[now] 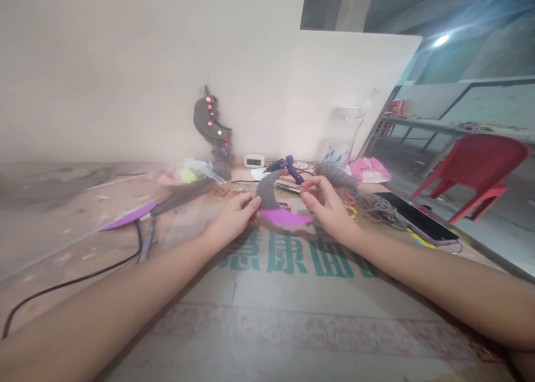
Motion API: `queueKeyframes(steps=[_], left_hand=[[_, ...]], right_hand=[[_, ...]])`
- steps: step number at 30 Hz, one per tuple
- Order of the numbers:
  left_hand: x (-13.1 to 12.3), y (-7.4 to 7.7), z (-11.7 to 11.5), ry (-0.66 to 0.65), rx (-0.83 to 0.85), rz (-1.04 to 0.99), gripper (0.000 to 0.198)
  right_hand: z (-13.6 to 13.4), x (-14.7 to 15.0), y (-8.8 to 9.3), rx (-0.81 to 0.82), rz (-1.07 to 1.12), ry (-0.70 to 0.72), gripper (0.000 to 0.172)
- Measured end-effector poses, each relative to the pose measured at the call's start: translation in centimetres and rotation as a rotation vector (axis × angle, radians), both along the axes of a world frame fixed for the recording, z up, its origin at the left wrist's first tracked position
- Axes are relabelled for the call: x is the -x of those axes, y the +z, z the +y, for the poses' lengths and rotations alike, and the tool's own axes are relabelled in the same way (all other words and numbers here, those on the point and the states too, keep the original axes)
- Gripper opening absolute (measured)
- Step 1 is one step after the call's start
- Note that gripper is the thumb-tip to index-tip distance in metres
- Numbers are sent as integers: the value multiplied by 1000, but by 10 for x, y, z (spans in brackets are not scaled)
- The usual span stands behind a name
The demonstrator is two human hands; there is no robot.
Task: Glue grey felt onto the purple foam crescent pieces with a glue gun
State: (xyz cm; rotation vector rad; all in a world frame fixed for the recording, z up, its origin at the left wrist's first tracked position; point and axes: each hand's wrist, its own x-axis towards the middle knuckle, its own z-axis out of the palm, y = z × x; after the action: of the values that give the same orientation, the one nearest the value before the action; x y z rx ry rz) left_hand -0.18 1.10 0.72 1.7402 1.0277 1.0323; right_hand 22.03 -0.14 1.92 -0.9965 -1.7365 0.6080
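Observation:
A crescent (pixel 270 195) is held up over the work surface, its upper part wrapped in grey yarn and its lower part bare purple. My left hand (pixel 240 212) pinches its left edge between thumb and fingers. Just right of the crescent, my right hand (pixel 326 203) has its fingers curled and the thumb close to the fingertips. Whatever lies between those fingertips, perhaps a yarn strand, is too small to make out. Behind the hands lies a blue glue gun (pixel 288 167). A loose heap of grey yarn (pixel 380 209) sits beyond my right wrist.
A finished-looking grey crescent with coloured balls (pixel 209 117) hangs against the pale wall. Around the back stand a small digital clock (pixel 253 160), a clear plastic jar (pixel 343 139) and a pink bag (pixel 370 170). A phone (pixel 418 220) lies right; a black cable (pixel 83 279) runs left.

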Motion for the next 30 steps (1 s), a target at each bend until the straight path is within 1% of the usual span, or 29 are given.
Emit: queueKeyframes(steps=[1, 3, 5, 7, 9, 12, 14, 16, 18, 20, 23, 25, 27, 28, 30], left_hand=[[0, -1, 1, 28, 9, -20, 36], [0, -1, 2, 75, 26, -53, 35], [0, 1, 2, 83, 30, -71, 35], [-1, 3, 0, 63, 19, -70, 34], [-1, 5, -1, 41, -4, -45, 34], [-1, 3, -2, 45, -31, 46, 36], [-1, 1, -2, 29, -50, 96, 42], [-2, -1, -3, -19, -87, 105, 50], [-2, -1, -5, -36, -97, 115, 47], [-1, -1, -7, 12, -54, 114, 41], [1, -1, -7, 82, 28, 62, 42], [2, -2, -5, 92, 47, 15, 41], [1, -2, -3, 84, 47, -26, 40], [1, -1, -2, 79, 48, -36, 40], [1, -1, -1, 73, 43, -25, 41]], right_hand=[[0, -1, 0, -22, -8, -5, 27], [0, -2, -2, 15, -78, 12, 27], [0, -2, -3, 88, -175, 32, 28], [-2, 1, -4, 95, -263, 37, 25], [-6, 3, -3, 27, -312, 25, 18], [-12, 6, -4, -89, -347, 18, 10], [-15, 6, -6, -128, -389, 34, 8], [-17, 6, -10, -159, -465, 46, 8], [-18, 6, -12, -201, -581, 66, 8], [-20, 7, -12, -260, -709, 125, 8], [-23, 8, -9, -355, -830, 246, 12], [-26, 8, -6, -410, -840, 318, 16], [-28, 7, -2, -467, -827, 349, 22], [-28, 5, 0, -498, -816, 344, 24], [-27, 2, 8, -548, -762, 295, 22]])
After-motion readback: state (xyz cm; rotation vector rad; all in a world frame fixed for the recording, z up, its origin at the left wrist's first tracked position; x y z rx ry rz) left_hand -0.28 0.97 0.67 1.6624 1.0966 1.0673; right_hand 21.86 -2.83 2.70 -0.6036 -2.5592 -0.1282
